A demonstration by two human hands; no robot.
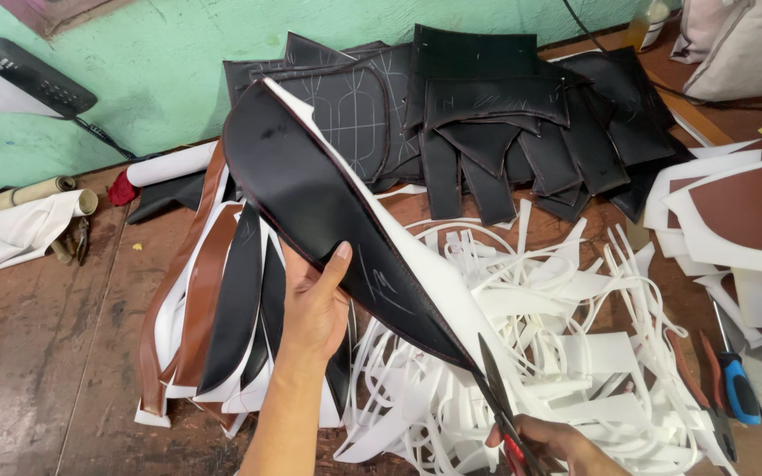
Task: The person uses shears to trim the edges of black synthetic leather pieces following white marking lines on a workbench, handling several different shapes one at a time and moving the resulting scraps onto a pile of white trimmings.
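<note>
My left hand point(313, 304) holds up a long curved black leather piece point(310, 189) backed with white foam, thumb pressed on its black face. My right hand point(553, 445) at the bottom edge grips scissors point(497, 397) with red handles. The blades point up and left, meeting the lower tip of the piece where black leather and white foam edge join. The fingers of my right hand are partly cut off by the frame.
White foam trimmings point(566, 335) pile under the scissors. Brown and black strips point(222, 300) lie at left, stitched black panels point(487, 115) at the back, brown-and-white pieces point(743, 220) at right. A blue-handled screwdriver point(738, 388) and another pair of scissors point(703, 388) lie at right.
</note>
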